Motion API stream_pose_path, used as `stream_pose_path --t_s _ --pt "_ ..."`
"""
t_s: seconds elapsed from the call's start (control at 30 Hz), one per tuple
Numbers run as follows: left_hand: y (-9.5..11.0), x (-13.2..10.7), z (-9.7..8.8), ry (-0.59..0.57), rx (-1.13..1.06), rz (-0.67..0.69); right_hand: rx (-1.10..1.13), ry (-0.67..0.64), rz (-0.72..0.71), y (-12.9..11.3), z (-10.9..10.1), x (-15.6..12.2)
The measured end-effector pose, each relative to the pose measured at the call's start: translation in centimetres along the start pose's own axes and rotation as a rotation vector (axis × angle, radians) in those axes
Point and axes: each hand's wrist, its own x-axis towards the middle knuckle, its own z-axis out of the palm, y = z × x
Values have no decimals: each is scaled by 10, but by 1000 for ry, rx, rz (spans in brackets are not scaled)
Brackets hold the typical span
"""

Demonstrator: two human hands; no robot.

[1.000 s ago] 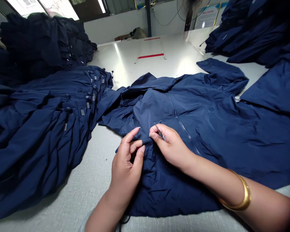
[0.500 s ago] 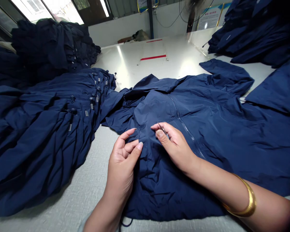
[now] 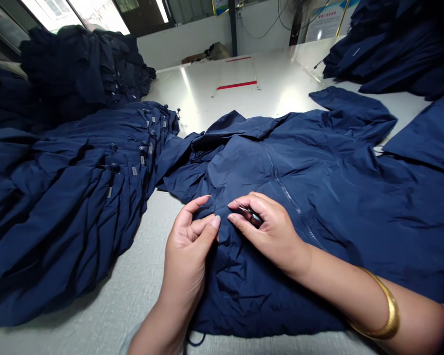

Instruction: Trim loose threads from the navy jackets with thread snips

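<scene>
**Two Hands Are Working on a Blue Jacket**

A long pale table point(image 3: 129, 276) is holding a blue jacket point(image 3: 340, 207), spread out right in front of the person. A row of stacked jackets point(image 3: 70, 207) is lying on the left. The left hand point(image 3: 187, 251) is pressing the cloth with its fingers apart, likely to stop it from sliding. The right hand point(image 3: 272, 231) is closing its fingers around a small metal tool point(image 3: 250, 214) (too hidden to tell what kind), near the zipper point(image 3: 292, 207).

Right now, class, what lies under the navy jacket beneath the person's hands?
A pale work table lies under the navy jacket, showing beyond its edges; whatever lies beneath the cloth is covered. On top, the right hand pinches a small metal tool.
</scene>
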Motion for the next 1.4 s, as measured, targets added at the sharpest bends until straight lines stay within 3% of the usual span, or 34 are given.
stream_pose_path --t_s 0.23,0.4,0.53,0.7,0.97,1.23,1.4 --pt "-11 -6 -5 84 477 194 -151 -39 -122 4 -4 0" --pt "-12 -6 -7 27 545 234 -378 -122 -248 4 -7 -2" --pt "-12 -4 -5 27 467 190 -410 -118 -151 3 -4 -3" --pt "-10 -1 -3 17 265 69 -96 -62 66 0 3 2" --pt "-2 1 0 -38 43 -29 296 -47 232 -5 6 4" --pt "4 0 0 -55 -62 -86 372 -24 290 -9 5 3" --pt "8 2 -2 -18 -116 -155 223 9 239 -5 -3 9"
